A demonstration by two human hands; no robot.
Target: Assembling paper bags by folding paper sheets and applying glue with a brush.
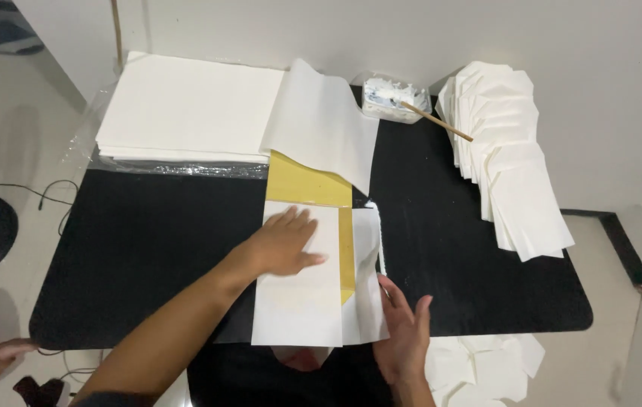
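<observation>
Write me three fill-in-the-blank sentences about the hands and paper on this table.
1. The left hand presses flat on a ____ paper sheet.
2. The template under the sheet is ____ in colour.
3. The stick rests in the glue tub, left of a stack of ____ paper pieces.

Missing words: white; yellow; white

Low black table (148,249) pushed up against a plain white wall (381,30), pale tiled floor (12,143) around it, black cable (42,194) trailing left.
</observation>
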